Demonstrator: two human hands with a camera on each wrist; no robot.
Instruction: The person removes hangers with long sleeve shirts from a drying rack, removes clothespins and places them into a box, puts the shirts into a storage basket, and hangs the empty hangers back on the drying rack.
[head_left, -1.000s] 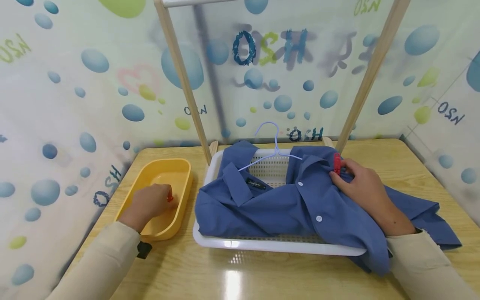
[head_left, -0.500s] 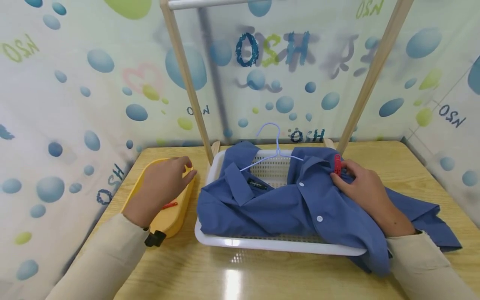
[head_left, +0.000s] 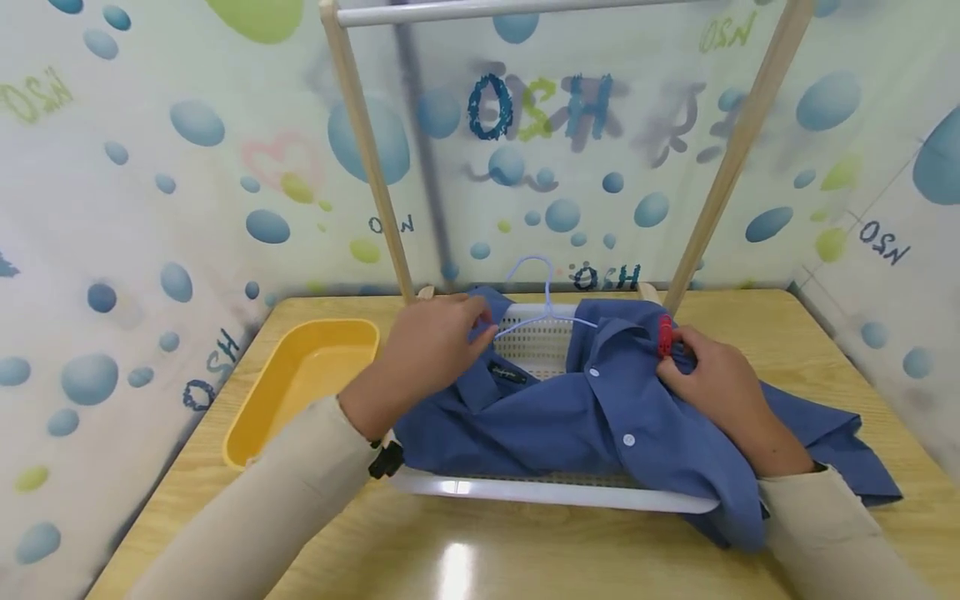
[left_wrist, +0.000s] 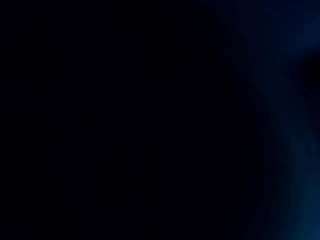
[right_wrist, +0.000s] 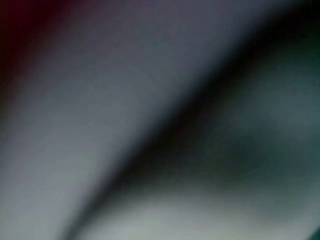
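Note:
A blue button-up shirt [head_left: 540,425] lies spread over a white basket [head_left: 555,493]. A thin lilac clothes hanger [head_left: 548,310] sits in its collar, hook upward. My right hand [head_left: 723,392] is at the shirt's right shoulder and pinches a red clothespin [head_left: 665,336] that stands upright at its fingertips. Over the shirt's left shoulder is my left hand [head_left: 427,350], thumb and forefinger apart near the hanger's left arm, with nothing seen between them. That hand hides part of the collar. Both wrist views are too dark or blurred to make out.
A yellow bin [head_left: 258,408] stands left of the basket, partly behind the left sleeve. Behind the basket rises a wooden rack [head_left: 382,196] with a white crossbar [head_left: 480,10] on top. A patterned curtain [head_left: 300,167] covers the wall behind the wooden table [head_left: 570,550].
My left hand has let go of a red clothespin in the yellow bin, lifted out and moved right to the shirt's left shoulder. The right hand has stayed at the right shoulder.

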